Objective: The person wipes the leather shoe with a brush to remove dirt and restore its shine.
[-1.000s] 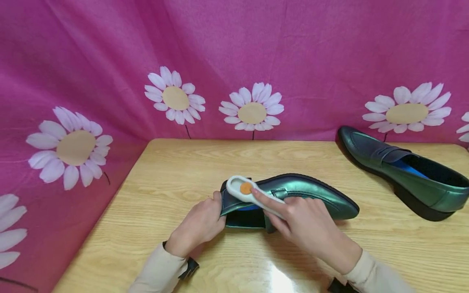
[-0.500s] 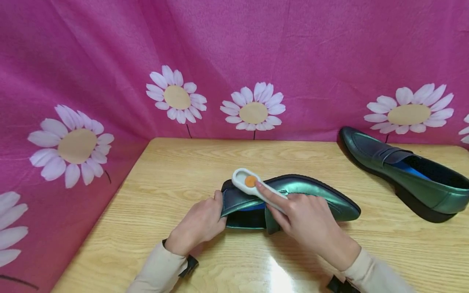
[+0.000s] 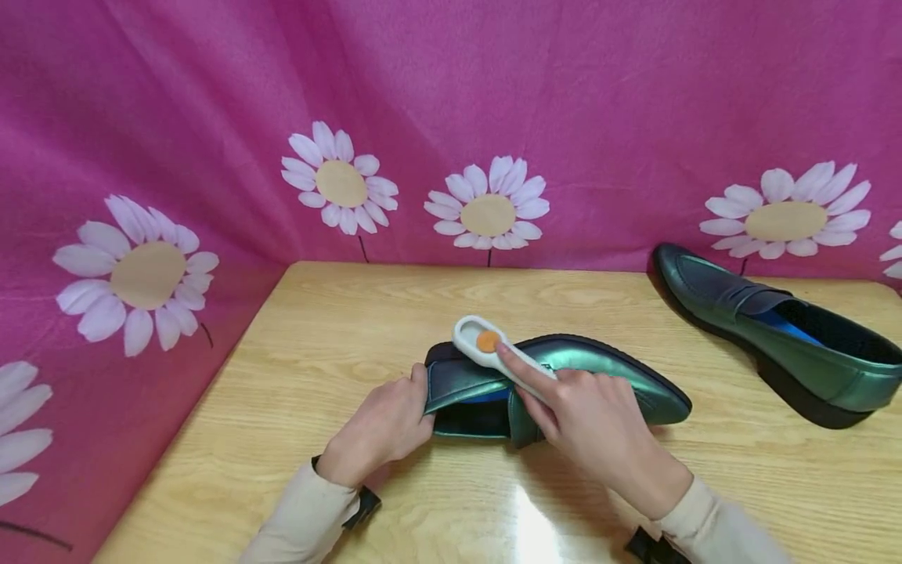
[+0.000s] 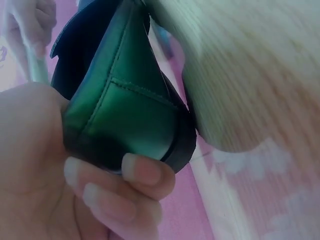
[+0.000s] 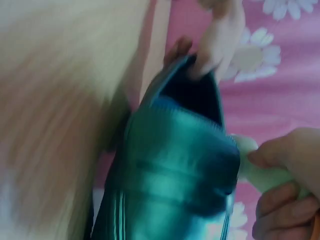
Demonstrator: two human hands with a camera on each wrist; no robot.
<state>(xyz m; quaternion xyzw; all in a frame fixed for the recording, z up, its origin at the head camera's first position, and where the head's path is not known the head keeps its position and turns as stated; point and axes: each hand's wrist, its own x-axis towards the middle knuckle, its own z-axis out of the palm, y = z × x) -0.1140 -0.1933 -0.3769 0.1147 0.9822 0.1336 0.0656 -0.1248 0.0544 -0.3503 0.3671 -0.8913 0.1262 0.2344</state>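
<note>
Wood-grain counter (image 3: 352,313) meets a magenta flowered cloth (image 3: 599,86). The left hand (image 3: 384,423) grips a tilted green shoe (image 3: 599,358) by its heel above the counter; the right hand (image 3: 595,427) curls round a white tool (image 3: 470,350), its underside hidden

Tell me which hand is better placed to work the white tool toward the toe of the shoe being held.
Probably the right hand: it grips the white tool and is nearer the toe of the held shoe. The left hand is busy holding the heel.
</note>
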